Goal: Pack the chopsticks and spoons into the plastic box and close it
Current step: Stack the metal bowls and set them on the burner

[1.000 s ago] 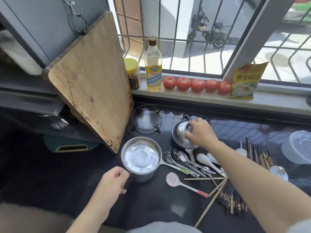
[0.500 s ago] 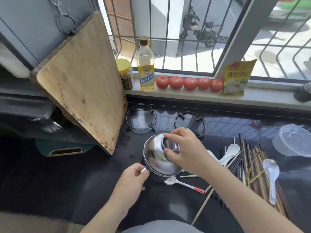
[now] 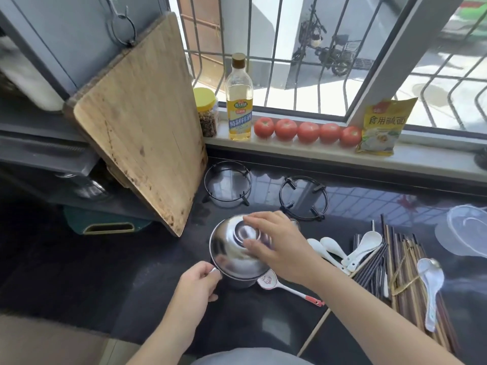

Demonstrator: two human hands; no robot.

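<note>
Nearest, the left hand grips the rim of a steel pot, fingers curled on it. Over the pot, the right hand holds an upturned steel bowl, its fingers spread and bent around the bowl's base. To the right, chopsticks lie in a loose heap with white spoons on top. They look light, stiff and probably slippery, so gather them by the middle; the spoons seem breakable. Farther right stands the plastic box, uncovered and nothing packed yet.
</note>
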